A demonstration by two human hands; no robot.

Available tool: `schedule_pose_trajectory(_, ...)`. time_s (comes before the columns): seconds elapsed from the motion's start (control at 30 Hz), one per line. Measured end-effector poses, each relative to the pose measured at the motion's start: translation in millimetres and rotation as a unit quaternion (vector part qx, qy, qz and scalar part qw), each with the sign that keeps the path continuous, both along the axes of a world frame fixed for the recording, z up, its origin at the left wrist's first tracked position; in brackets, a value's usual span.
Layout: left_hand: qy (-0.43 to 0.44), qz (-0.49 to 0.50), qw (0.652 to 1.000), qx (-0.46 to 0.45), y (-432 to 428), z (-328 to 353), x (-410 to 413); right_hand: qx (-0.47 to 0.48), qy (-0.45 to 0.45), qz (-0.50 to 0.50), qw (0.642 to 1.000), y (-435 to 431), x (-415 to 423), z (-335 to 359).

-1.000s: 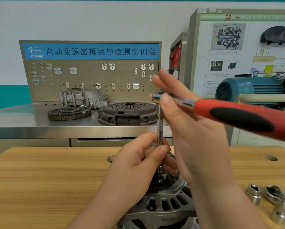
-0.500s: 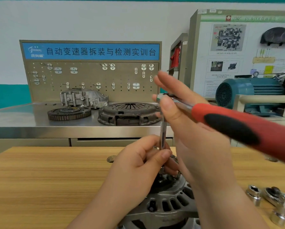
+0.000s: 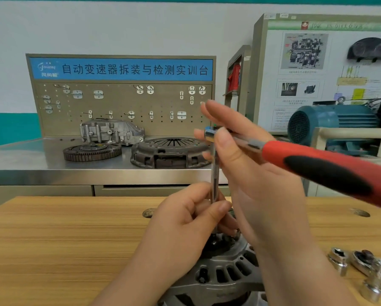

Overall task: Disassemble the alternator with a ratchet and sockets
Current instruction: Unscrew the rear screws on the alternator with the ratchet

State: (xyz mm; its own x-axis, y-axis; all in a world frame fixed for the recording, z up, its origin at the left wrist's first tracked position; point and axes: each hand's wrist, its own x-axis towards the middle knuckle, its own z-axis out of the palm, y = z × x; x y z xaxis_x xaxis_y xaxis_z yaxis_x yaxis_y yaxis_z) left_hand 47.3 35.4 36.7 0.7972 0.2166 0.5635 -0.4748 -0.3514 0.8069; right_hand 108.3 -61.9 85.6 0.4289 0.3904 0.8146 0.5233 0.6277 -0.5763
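Observation:
The grey alternator [image 3: 224,274] lies on the wooden table [image 3: 52,239] at the bottom centre. A slim extension bar [image 3: 214,175] stands upright from its top. My left hand [image 3: 185,224] pinches the lower part of that bar between thumb and fingers. The ratchet [image 3: 317,164], with a red and black handle reaching to the right, sits on top of the bar. My right hand [image 3: 249,168] holds the ratchet head [image 3: 209,134], thumb pressed on its near side and fingers stretched out behind it. The socket at the bar's lower end is hidden by my hands.
Loose sockets [image 3: 338,259] and a second ratchet [image 3: 374,268] lie on the table at the right. Behind the table a steel bench [image 3: 30,164] carries a flywheel [image 3: 92,151], a clutch cover [image 3: 169,152] and a housing [image 3: 110,131]. A teal motor [image 3: 330,124] stands at the right.
The ratchet handle has swung down and towards me on the right. My right hand moved slightly with the head. My left hand stays on the bar.

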Motion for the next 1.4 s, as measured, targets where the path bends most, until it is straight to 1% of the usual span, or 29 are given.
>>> schedule_pose_trajectory(0.07, 0.000, 0.000, 1.000, 0.003, -0.4, 0.7, -1.0, 0.010, 0.052, 0.063, 0.997, 0.7, 0.1, -0.1)
schedule_pose_trajectory(0.13, -0.004, -0.006, 1.000, 0.010, -1.5, 2.3, -3.4, -0.003, 0.119, 0.120, 0.986, 1.2, 0.5, -0.3)
schedule_pose_trajectory(0.2, -0.007, -0.006, 1.000, 0.020, -2.1, 3.7, -5.2, -0.023, 0.155, 0.134, 0.979, 0.7, 1.6, -0.6)
schedule_pose_trajectory(0.23, -0.006, -0.008, 1.000, 0.023, -2.2, 4.1, -5.6, -0.028, 0.157, 0.127, 0.979, 0.9, 2.5, -0.7)
schedule_pose_trajectory(0.3, -0.005, -0.017, 1.000, 0.013, -2.0, 3.8, -4.5, -0.013, 0.129, 0.092, 0.987, 1.9, 2.5, -1.2)
schedule_pose_trajectory(0.37, 0.005, -0.012, 1.000, -0.002, -1.3, 3.5, -3.1, 0.014, 0.074, 0.041, 0.996, 1.5, 1.1, -0.8)
schedule_pose_trajectory(0.43, 0.004, -0.006, 1.000, -0.009, -0.4, 2.0, -1.9, 0.019, 0.027, 0.025, 0.999, 2.0, -0.8, -1.1)
schedule_pose_trajectory(0.47, 0.000, -0.003, 1.000, -0.009, -0.5, 1.7, -1.4, 0.019, 0.028, 0.036, 0.999, 2.4, -1.2, -1.0)
schedule_pose_trajectory(0.5, -0.001, 0.003, 1.000, -0.009, -1.0, 1.5, -1.5, 0.019, 0.047, 0.060, 0.997, 2.3, -1.3, -0.8)
schedule_pose_trajectory(0.6, 0.002, -0.001, 1.000, -0.009, -3.4, 3.8, -4.6, -0.003, 0.128, 0.131, 0.983, 0.6, 1.0, -1.2)
schedule_pose_trajectory(0.7, -0.003, -0.005, 1.000, 0.013, -3.2, 4.7, -6.8, -0.030, 0.150, 0.141, 0.978, 1.0, 1.8, -2.4)
schedule_pose_trajectory(0.77, -0.006, 0.007, 1.000, 0.020, -1.8, 3.4, -4.6, -0.013, 0.122, 0.096, 0.988, 3.0, 2.0, -1.7)
schedule_pose_trajectory(0.83, -0.007, 0.007, 1.000, 0.002, -1.3, 2.4, -1.8, 0.010, 0.037, 0.020, 0.999, 1.4, 2.7, -0.4)
schedule_pose_trajectory(0.87, -0.008, 0.006, 1.000, -0.004, -1.3, 2.1, -1.1, 0.003, -0.007, -0.002, 1.000, 0.7, 1.7, 0.2)
schedule_pose_trajectory(0.9, -0.008, 0.006, 1.000, -0.004, -0.8, 1.3, 0.3, -0.006, -0.028, -0.004, 1.000, 0.2, 1.1, 0.3)
schedule_pose_trajectory(0.93, -0.008, 0.005, 1.000, -0.005, -0.5, 0.6, 0.6, -0.007, -0.015, 0.016, 1.000, -0.2, 0.7, 0.7)
schedule_pose_trajectory(1.0, -0.011, -0.005, 1.000, -0.011, -0.4, 0.2, -0.4, -0.002, 0.067, 0.090, 0.994, -0.8, 1.6, 1.0)
schedule_pose_trajectory(1.07, -0.015, -0.016, 1.000, -0.011, -1.6, 1.2, -2.8, -0.020, 0.139, 0.152, 0.978, -0.9, 1.9, 0.8)
schedule_pose_trajectory(1.13, -0.017, -0.023, 1.000, -0.009, -3.3, 2.7, -4.7, -0.044, 0.171, 0.161, 0.971, -0.9, 2.4, 1.1)
schedule_pose_trajectory(1.2, -0.020, -0.023, 1.000, -0.005, -3.5, 3.8, -4.6, -0.031, 0.155, 0.125, 0.979, 1.2, 2.9, 0.4)
schedule_pose_trajectory(1.3, -0.016, -0.003, 1.000, 0.000, -4.2, 4.8, -3.2, 0.023, 0.082, 0.050, 0.995, 2.9, 0.6, -0.2)
schedule_pose_trajectory(1.37, -0.020, 0.015, 1.000, 0.002, -4.9, 5.2, -3.2, 0.036, 0.052, 0.044, 0.997, 3.9, -1.3, -1.1)
schedule_pose_trajectory(1.4, -0.022, 0.023, 0.999, 0.003, -4.1, 4.6, -2.9, 0.038, 0.061, 0.057, 0.996, 4.0, -1.2, -1.2)
